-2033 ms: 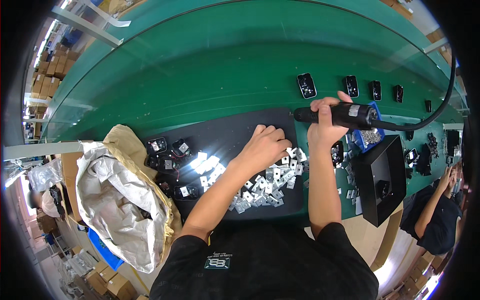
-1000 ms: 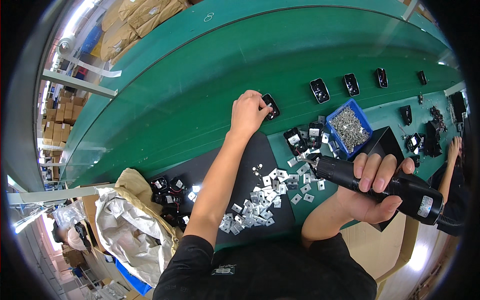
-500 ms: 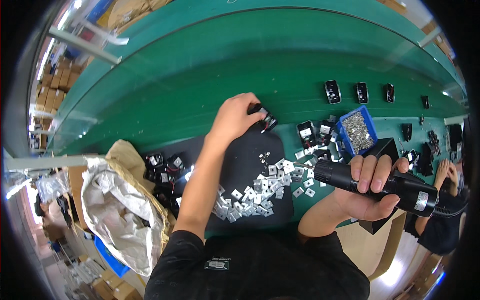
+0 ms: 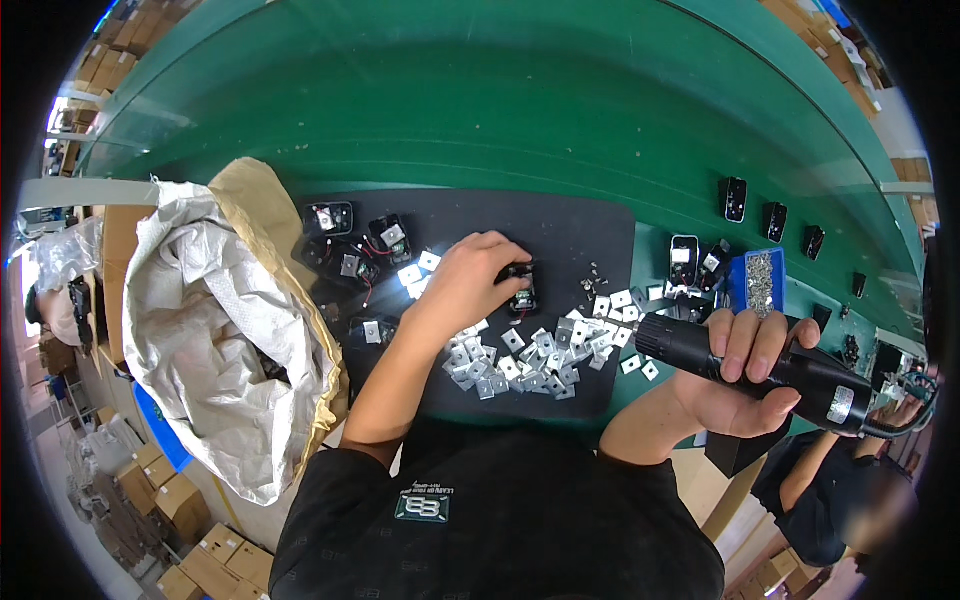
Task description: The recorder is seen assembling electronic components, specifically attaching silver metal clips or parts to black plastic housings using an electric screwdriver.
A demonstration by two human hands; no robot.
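My left hand is closed around a small black housing with electronic parts inside, over the black mat. My right hand grips a black electric screwdriver, its bit pointing left towards a heap of square metal plates, each with a hole. The bit's tip shows just above the plates. A few small screws lie loose on the mat, right of the held housing.
Several black housings with wires lie left on the mat; others stand in a row on the green belt. A blue bin holds screws. A large white sack stands at the left. A co-worker sits at the right.
The view has shifted. My left hand has brought the housing from the edge of the green belt nearer, over the mat. My right hand keeps its grip on the screwdriver.
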